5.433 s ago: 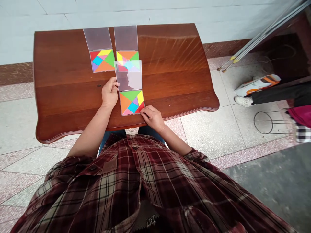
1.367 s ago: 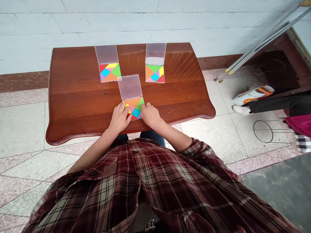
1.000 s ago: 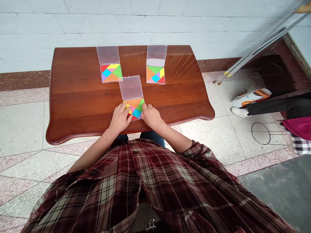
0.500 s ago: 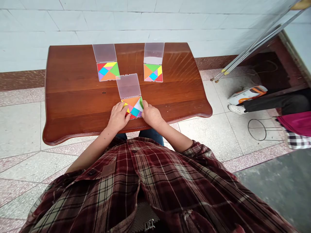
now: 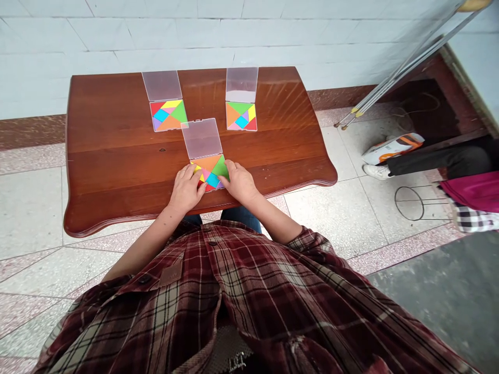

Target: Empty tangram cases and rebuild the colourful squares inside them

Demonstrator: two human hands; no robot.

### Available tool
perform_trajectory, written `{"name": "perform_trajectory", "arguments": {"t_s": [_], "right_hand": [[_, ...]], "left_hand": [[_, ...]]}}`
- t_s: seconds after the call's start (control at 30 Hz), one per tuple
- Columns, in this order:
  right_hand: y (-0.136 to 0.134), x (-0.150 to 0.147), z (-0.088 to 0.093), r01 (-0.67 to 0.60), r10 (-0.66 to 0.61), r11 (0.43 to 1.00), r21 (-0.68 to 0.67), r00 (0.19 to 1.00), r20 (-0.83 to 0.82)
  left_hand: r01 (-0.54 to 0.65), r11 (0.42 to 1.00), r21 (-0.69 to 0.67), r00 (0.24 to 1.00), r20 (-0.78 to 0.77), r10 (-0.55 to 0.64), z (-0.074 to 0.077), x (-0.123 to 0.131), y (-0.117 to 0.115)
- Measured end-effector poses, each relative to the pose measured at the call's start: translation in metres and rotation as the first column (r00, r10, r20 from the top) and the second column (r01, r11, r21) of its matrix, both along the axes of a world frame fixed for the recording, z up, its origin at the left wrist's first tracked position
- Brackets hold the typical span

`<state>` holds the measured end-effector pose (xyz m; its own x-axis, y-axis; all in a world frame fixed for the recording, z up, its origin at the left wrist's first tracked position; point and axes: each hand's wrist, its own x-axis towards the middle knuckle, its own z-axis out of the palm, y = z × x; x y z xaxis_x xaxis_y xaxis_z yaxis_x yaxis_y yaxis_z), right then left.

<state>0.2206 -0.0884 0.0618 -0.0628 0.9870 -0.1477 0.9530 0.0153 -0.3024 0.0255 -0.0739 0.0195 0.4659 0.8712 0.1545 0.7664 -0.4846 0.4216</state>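
Three tangram puzzles in clear boxes with lids folded back lie on a brown wooden table. The nearest puzzle sits by the front edge, its lid flat behind it. My left hand curls over that box's left edge and covers the yellow and red corner. My right hand is at the right edge, fingertips on the green triangle piece. Further back lie the left puzzle with its lid and the right puzzle with its lid.
The table stands against a pale tiled wall. To the right on the floor are metal rods, another person's shoe and dark trouser leg, a wire ring stand and pink cloth. My plaid shirt fills the foreground.
Since 5.4 s ago the near box moved to the back right and the middle one came forward. Half a second ago my right hand tipped the green triangle up; now it lies lower over the box.
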Motion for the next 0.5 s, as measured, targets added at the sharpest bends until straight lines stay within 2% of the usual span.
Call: {"name": "perform_trajectory", "arguments": {"t_s": [0.13,0.3,0.5], "right_hand": [[0.007,-0.006,-0.001,-0.075,0.075,0.997,-0.004,0.997,0.026],[0.019,-0.009,-0.002,-0.041,0.046,0.997,-0.067,0.996,0.073],[0.021,-0.011,0.005,-0.078,0.091,0.990,-0.115,0.989,0.113]], "left_hand": [[-0.013,1.000,0.011,1.000,0.006,0.013,-0.002,0.000,0.000],[-0.006,1.000,0.024,1.000,0.007,0.006,-0.004,0.000,0.000],[-0.001,1.000,0.031,1.000,0.011,0.001,-0.002,0.000,0.000]]}}
